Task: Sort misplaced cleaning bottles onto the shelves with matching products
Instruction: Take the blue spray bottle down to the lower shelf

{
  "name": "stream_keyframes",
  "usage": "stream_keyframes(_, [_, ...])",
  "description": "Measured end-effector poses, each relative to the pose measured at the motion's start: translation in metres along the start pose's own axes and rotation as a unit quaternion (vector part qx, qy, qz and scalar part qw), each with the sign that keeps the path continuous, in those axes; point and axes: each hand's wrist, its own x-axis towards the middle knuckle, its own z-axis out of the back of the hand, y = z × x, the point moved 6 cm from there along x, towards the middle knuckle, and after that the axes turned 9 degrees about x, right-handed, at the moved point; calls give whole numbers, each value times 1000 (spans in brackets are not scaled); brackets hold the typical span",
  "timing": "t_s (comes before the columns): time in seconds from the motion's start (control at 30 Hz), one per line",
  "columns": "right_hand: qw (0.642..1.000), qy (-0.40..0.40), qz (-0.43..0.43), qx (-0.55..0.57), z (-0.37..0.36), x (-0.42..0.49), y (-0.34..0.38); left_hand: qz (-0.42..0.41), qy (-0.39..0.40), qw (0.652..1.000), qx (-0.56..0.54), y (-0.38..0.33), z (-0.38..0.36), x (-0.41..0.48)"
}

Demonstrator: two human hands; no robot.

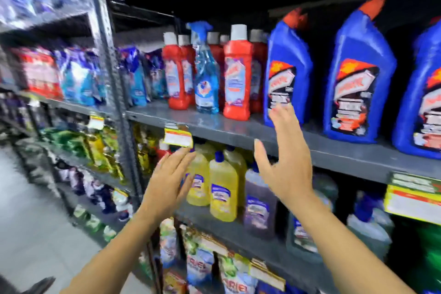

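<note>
a blue spray bottle (204,71) stood among red bottles (237,74) on the grey shelf (238,130). below that shelf's front edge the left hand (167,185) and right hand (286,162) were raised, fingers spread, holding nothing

I see my left hand (167,184) spread empty before the yellow bottles (223,194) on the lower shelf. My right hand (287,164) reaches up, fingers apart, near a big blue bottle (287,71). A clear blue spray bottle (205,71) stands among red bottles (237,74) on the grey shelf (238,130).
</note>
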Motion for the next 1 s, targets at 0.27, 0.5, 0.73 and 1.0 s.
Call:
stream_keyframes(0.27, [998, 29, -42, -22, -100, 44, 9, -4, 4, 999, 44, 95, 12, 18])
stream_keyframes(0.5, [998, 31, -30, -46, -156, 85, -4, -2, -17, 999, 52, 153, -2, 58])
stream_keyframes(0.73, [997, 36, -47, -52, -199, 137, -31, -1, -10, 999, 38, 200, -32, 106])
stream_keyframes(1.0, [993, 35, -60, -96, -219, 180, -44, -53, -11, 997, 51, 226, -45, 149])
